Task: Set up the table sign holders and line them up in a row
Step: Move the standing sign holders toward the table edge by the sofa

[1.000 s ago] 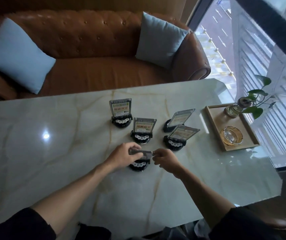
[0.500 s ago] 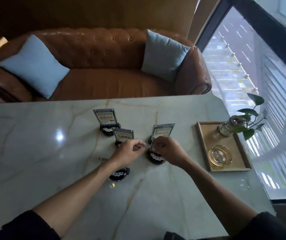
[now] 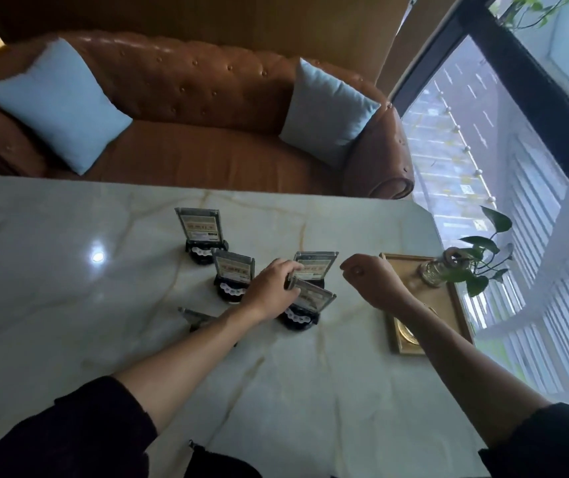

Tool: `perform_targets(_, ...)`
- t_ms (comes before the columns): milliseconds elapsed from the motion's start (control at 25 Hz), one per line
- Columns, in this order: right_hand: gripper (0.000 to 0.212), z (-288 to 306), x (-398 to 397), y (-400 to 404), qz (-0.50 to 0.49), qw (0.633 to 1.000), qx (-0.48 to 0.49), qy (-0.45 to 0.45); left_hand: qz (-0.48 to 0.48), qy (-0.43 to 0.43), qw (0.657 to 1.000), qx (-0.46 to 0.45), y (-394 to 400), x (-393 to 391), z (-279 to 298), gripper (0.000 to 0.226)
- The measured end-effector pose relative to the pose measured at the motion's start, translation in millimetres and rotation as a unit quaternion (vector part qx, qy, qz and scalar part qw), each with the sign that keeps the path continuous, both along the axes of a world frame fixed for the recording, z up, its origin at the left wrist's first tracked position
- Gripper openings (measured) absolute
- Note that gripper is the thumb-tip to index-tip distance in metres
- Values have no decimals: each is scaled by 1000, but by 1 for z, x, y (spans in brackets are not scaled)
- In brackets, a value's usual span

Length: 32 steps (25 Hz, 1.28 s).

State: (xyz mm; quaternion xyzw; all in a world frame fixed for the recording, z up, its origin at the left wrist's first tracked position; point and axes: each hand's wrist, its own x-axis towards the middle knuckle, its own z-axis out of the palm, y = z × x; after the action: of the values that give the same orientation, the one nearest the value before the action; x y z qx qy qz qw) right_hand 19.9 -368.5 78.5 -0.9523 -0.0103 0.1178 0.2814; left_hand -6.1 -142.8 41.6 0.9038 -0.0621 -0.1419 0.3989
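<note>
Centrally in the frame, five table sign holders stood or lay on the pale marble desk [image 3: 69, 305]. The farthest sign holder [image 3: 198, 229] stood upright on its black base, just above the middle of the frame, and a second upright holder [image 3: 233, 270] sat a little lower and to its right. Right of that, a third upright holder [image 3: 316, 265] rose behind a tilted holder [image 3: 310, 298], whose card leaned back over a black base with a white beaded edge. The left hand [image 3: 271, 293] reached in from the lower left and gripped the tilted holder at the left edge of its card — fingers curled over the top corner. The right hand [image 3: 371, 281] hovered right of centre, loosely clenched and holding nothing, apart from every holder. A fifth holder [image 3: 195, 316] lay nearly flat at lower centre-left, partly hidden by the left forearm.

At the right edge of the desk sat a wooden tray [image 3: 448, 301] carrying a small glass vase with a green plant [image 3: 462, 267]; the right forearm covered most of an amber glass dish [image 3: 405, 334] on it. Across the top of the frame ran a brown leather sofa [image 3: 190, 98] with a blue cushion [image 3: 57, 103] at upper left and a second cushion [image 3: 328, 112] toward upper right — a window [image 3: 483, 150] filled the right side.
</note>
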Motion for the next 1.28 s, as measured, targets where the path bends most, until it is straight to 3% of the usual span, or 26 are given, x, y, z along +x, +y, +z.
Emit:
perform_targets(200, 30, -5, 17, 8, 55, 997, -53, -27, -55, 36, 998, 14, -10, 9, -13, 37)
perform_targets(360, 46, -18, 35, 19, 95, 992, -87, -14, -20, -13, 999, 30, -12, 7, -23, 16)
perform_targets(480, 49, -34, 48, 21, 115, 990, -78, 5, 11, -27, 998, 47, -8, 9, -25, 12)
perform_targets(600, 37, -47, 60, 16, 125, 989, -72, 23, 30, 21, 998, 46, -7, 13, -24, 19)
perform_targets(720, 24, -58, 73, 5, 129, 990, -45, 36, 111, 87, 990, -23, -16, 23, -20, 37)
perform_targets(840, 19, -56, 90, -8, 144, 989, 2, 35, 182, 69, 981, -5, -29, 43, -20, 53)
perform_targets(1080, 14, -21, 156, -58, 164, 984, 55, 52, 168, 5, 985, -40, -75, 112, -13, 19)
perform_targets(1280, 11, 8, 227, -113, 136, 986, 76, 53, 153, 4, 979, -133, -127, 189, 8, 16)
